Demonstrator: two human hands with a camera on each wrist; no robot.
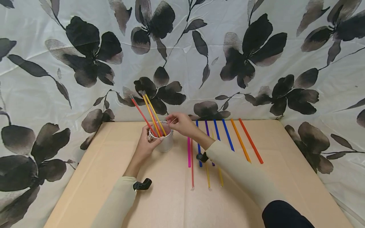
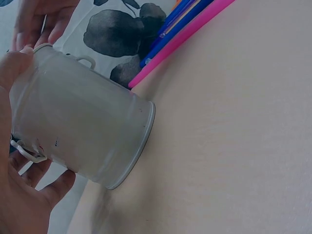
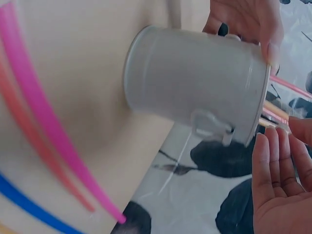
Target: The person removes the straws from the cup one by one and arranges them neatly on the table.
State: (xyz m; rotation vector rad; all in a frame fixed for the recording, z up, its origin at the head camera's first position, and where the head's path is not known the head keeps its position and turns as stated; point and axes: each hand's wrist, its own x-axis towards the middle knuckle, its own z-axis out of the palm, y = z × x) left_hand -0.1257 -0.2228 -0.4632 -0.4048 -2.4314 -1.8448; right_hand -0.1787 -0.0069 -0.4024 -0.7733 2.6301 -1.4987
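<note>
A small white metal pail (image 1: pixel 164 145) with little looped side handles stands on the table. Several slim red and yellow sticks (image 1: pixel 155 115) with pale tips lean out of it to the left. My left hand (image 1: pixel 146 144) grips the pail from the left, its thumb at the rim; the left wrist view shows its fingers (image 2: pixel 61 187) round the side. At the opposite side of the rim is my right hand (image 1: pixel 181 123). In the right wrist view its fingers (image 3: pixel 275 165) are nearly straight beside the rim, and nothing shows in them.
Right of the pail lie a magenta stick (image 1: pixel 189 152), a thin red one (image 1: pixel 192 171), several blue ones (image 1: pixel 228 134), thin yellow ones (image 1: pixel 208 175), an orange one (image 1: pixel 240 141) and a thick red one (image 1: pixel 251 141). The right forearm crosses over some. A floral cloth (image 1: pixel 199 95) hangs behind the table (image 1: pixel 171 202).
</note>
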